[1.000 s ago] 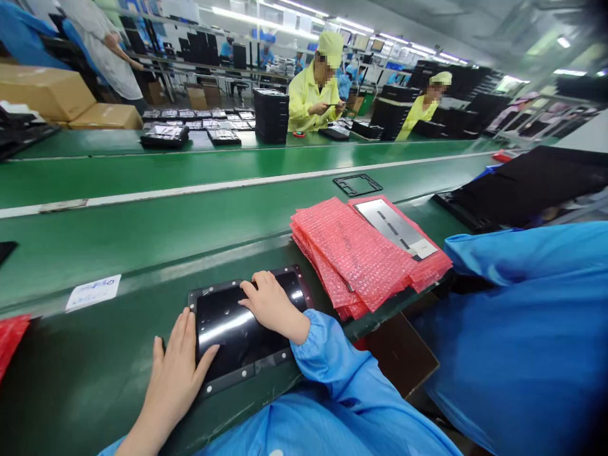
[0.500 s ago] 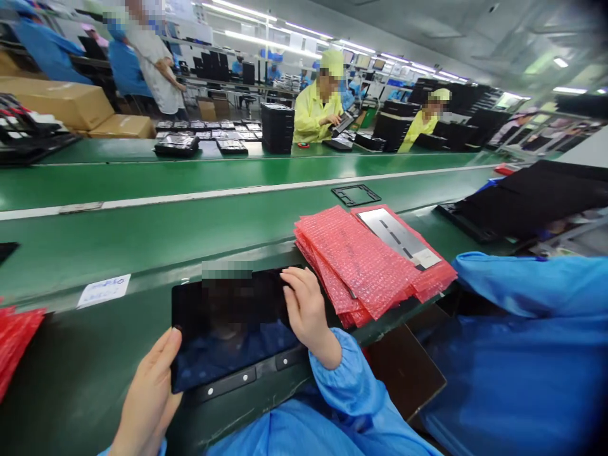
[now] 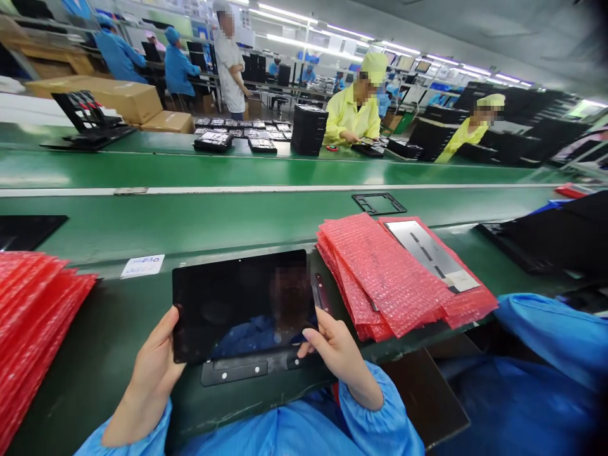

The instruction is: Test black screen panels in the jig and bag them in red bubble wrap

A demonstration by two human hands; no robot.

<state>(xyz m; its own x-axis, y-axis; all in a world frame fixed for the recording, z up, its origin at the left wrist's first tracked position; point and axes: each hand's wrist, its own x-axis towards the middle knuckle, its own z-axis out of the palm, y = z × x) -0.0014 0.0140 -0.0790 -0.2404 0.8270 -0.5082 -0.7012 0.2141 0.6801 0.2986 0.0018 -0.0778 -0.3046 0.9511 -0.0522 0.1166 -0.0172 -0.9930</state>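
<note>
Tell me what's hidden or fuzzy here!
In the head view:
Back of the black display panel: turned away.
Much of the black fixture: covered by the panel.
Left hand: fingertips behind the panel.
Writing on the white label: too small.
Red bubble-wrap sleeves at left: cut off by the edge.

1 held screen (image 3: 237,307), 2 bubble-wrap piles (image 3: 380,278) (image 3: 38,323), 1 paper label (image 3: 143,266), 1 hollow frame (image 3: 361,204).

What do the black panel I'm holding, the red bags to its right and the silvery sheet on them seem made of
Black panel: probably glass or glossy plastic; its smooth face shows mirror-like reflections.
Red bags: likely thin bubble-wrap plastic, slightly shiny, judging by the dimpled surface.
Silvery sheet: perhaps satin metal, from its even grey sheen; coated plastic is possible.
</note>
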